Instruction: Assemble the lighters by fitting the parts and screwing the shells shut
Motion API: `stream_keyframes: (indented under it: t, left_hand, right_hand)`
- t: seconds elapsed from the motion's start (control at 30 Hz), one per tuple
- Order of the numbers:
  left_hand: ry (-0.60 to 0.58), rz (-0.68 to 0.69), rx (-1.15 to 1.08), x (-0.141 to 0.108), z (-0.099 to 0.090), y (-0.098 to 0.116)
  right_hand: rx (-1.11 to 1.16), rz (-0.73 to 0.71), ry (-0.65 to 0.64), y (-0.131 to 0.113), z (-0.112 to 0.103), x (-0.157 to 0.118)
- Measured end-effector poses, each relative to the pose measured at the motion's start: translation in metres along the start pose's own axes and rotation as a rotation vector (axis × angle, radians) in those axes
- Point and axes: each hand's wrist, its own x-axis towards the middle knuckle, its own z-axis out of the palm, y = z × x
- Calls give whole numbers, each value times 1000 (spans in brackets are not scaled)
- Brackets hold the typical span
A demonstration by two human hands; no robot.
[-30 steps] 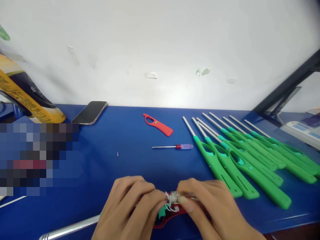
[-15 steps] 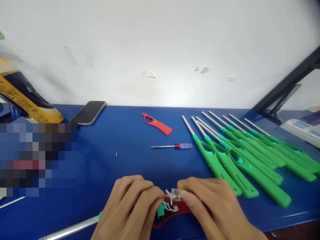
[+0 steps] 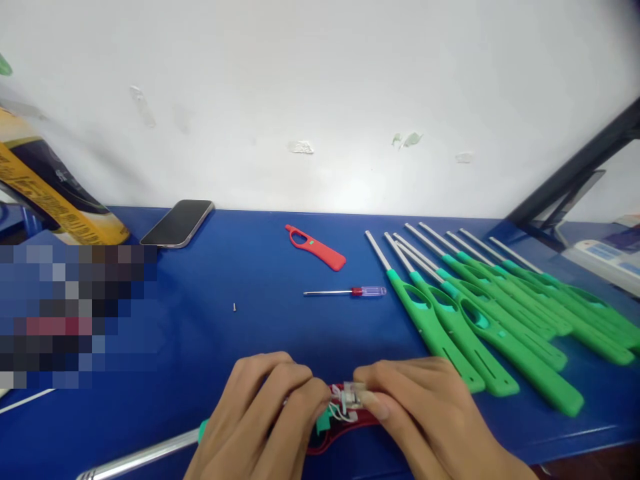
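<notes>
In the head view, the red lighter (image 3: 369,419) lies by the worktop's (image 3: 190,340) near edge. It looks light and stiff, best held by its sides; its wires (image 3: 336,415) look easy to break. The right hand (image 3: 425,407) pinches the clear part (image 3: 351,395). The left hand (image 3: 265,407) bends over the lighter, its grip hidden.

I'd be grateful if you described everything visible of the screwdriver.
The screwdriver lies on the blue table, its metallic shaft pointing left, its clear purple handle, apparently plastic, to the right, with a red band between. It lies nearer the camera than the red casing piece and left of the green lighters, touching neither. The left hand and right hand are apart from it. Its tip shape is unclear.
</notes>
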Motion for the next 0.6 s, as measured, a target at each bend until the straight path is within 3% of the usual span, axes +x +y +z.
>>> stream_keyframes:
  t: [0.6]
  left_hand:
    - [54,-16,12,1,3,5]
  right_hand:
    - [5,31,-2,-5,-4,4]
